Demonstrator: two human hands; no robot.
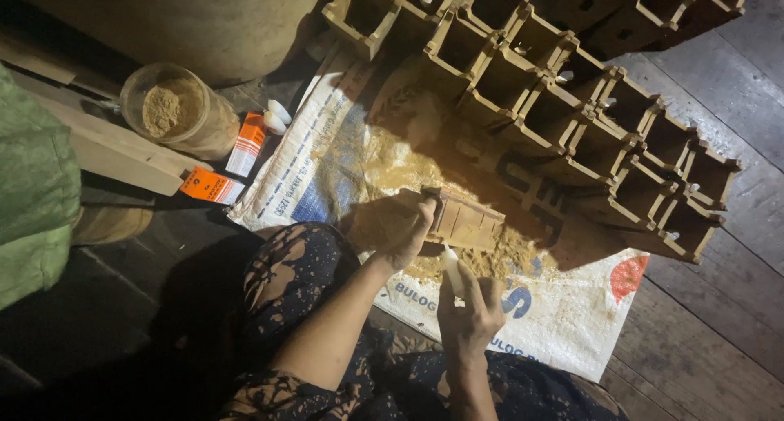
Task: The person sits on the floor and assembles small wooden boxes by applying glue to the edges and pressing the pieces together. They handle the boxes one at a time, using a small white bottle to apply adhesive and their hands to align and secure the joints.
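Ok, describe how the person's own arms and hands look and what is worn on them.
Both forearms are bare, with no sleeves, gloves or watch in view. The left hand and right hand are dusted with pale sawdust. No rings can be made out in this dim light.

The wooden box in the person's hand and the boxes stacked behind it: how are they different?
The held box is alone, gripped by the left hand over sawdust; the stacked boxes sit untouched in rows. The held box lies in bright light with its slatted side showing; the stacked ones show open hollows. Both are brown wood.
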